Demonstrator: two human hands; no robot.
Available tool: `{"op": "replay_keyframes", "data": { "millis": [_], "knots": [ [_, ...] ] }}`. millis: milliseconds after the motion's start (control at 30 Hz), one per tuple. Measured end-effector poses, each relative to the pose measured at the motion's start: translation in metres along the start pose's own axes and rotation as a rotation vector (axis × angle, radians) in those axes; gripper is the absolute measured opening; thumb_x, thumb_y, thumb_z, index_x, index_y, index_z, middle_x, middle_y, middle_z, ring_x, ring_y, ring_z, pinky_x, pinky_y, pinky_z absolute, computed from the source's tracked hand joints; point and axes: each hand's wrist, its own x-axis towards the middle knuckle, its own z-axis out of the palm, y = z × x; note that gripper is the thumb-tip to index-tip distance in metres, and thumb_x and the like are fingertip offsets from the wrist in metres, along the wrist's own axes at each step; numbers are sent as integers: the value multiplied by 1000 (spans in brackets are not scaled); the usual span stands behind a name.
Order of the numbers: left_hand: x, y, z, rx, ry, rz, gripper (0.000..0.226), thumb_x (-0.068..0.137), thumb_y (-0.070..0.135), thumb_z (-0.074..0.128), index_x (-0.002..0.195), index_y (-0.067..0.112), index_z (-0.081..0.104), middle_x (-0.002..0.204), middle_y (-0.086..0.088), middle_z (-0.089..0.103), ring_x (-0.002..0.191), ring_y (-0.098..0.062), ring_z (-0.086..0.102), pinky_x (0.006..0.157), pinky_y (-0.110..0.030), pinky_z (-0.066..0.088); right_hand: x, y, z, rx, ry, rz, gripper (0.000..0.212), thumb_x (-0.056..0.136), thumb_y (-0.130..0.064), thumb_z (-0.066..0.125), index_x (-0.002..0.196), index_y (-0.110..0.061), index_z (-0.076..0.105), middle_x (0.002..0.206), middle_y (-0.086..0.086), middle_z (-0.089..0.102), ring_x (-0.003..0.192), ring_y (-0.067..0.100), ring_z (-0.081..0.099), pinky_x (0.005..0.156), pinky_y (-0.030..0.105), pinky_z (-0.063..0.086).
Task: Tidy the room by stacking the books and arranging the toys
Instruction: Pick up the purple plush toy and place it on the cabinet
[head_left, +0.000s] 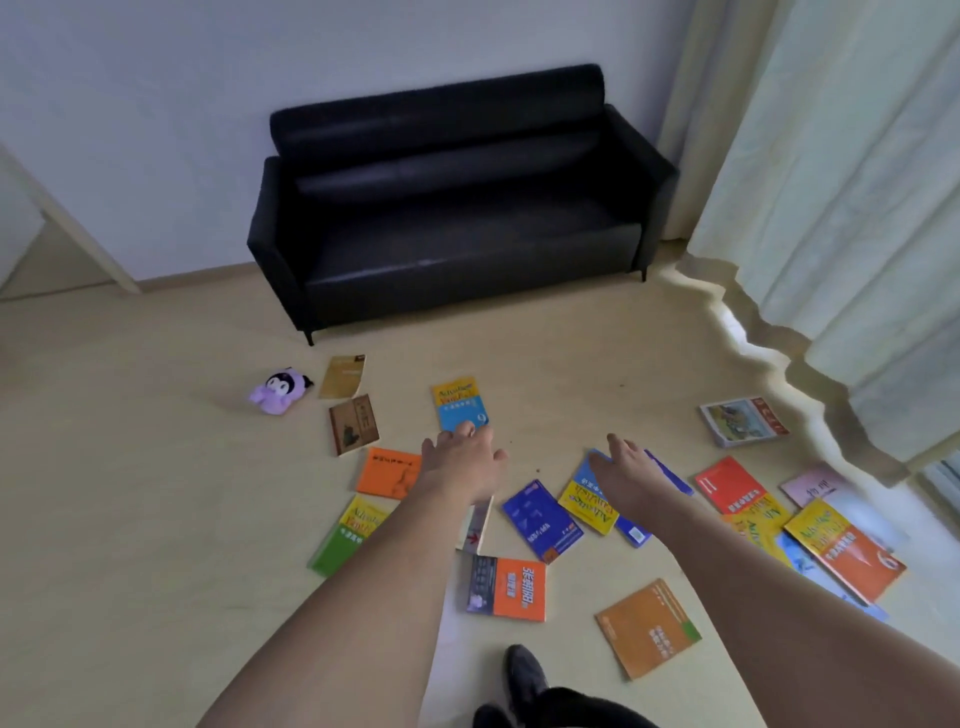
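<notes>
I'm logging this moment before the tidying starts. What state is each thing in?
Left hand: open, holding nothing.
Right hand: open, holding nothing.
Yellow-and-blue paperback book: flat on the floor, closed.
Purple plush toy: lying on the floor.
Other scattered books: unstacked.
Black leather sofa: upright, seat bare.
Pale curtain: drawn.

Books lay scattered flat over the pale floor, none stacked neatly. A yellow-and-blue book lay face up nearest the sofa; two brown books just left of it. An orange book, a dark blue book and an orange-and-grey book lay mid-floor. Right side: several overlapping yellow books. A purple plush toy sat far left, apart.
</notes>
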Motion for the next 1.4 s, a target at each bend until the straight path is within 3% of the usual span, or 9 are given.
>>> {"op": "replay_keyframes", "data": {
  "millis": [167,333,633,867,967,1100,1200,1333,1400],
  "knots": [
    [26,-43,-26,-36,30,-44,45,101,39,29,140,20,42,146,-8,41,132,-32,41,111,-51,33,34,-59,6,-14,-28,-68,42,104,-20,28,138,3,38,143,21,36,133,38,32,109,42,29],
    [50,-103,-43,-72,39,-123,44,101,40,31,138,20,45,144,-7,43,132,-32,42,113,-49,31,75,-115,28,57,-60,-70,48,103,-33,29,140,-4,35,148,17,35,137,36,31,108,40,26],
    [115,-247,-82,-97,18,-82,53,101,41,34,148,19,39,151,-8,38,136,-32,40,109,-46,35,140,-265,85,48,-57,-61,49,103,-32,30,144,-6,32,150,16,34,138,34,32,110,38,26],
    [146,-424,-141,-63,-74,-78,50,101,40,35,148,22,38,152,-8,36,134,-33,41,110,-48,34,169,-410,152,70,-124,25,46,99,-24,39,140,-5,38,141,18,42,128,36,43,103,39,38],
    [158,-483,-158,-47,-82,-124,53,101,39,36,151,22,34,153,-8,36,134,-35,40,110,-47,35,180,-457,170,24,-179,13,28,99,-14,36,122,-3,49,132,20,42,124,36,43,95,38,39],
    [191,-533,-178,-73,-79,-93,55,100,40,39,153,24,33,155,-8,36,137,-35,39,109,-46,37,209,-513,184,21,-168,22,42,100,-17,37,137,2,42,137,20,44,125,36,45,96,36,39],
    [226,-562,-192,-68,-107,-58,56,100,40,39,152,23,33,154,-8,36,136,-34,41,108,-46,39,243,-555,202,98,-170,27,26,97,-20,37,115,-5,46,131,17,46,105,31,47,84,35,41],
    [283,-609,-208,-28,-150,-48,52,99,35,40,149,22,38,153,-7,38,137,-33,40,107,-45,40,295,-609,226,158,-238,88,48,99,-21,42,145,-7,34,144,17,41,128,33,45,94,31,39],
    [323,-639,-218,-15,-168,-44,49,99,35,40,146,20,41,151,-6,39,136,-33,40,107,-45,39,335,-636,241,178,-258,115,49,99,-19,42,146,-5,33,145,18,42,131,33,43,99,32,38]
  ]
}}
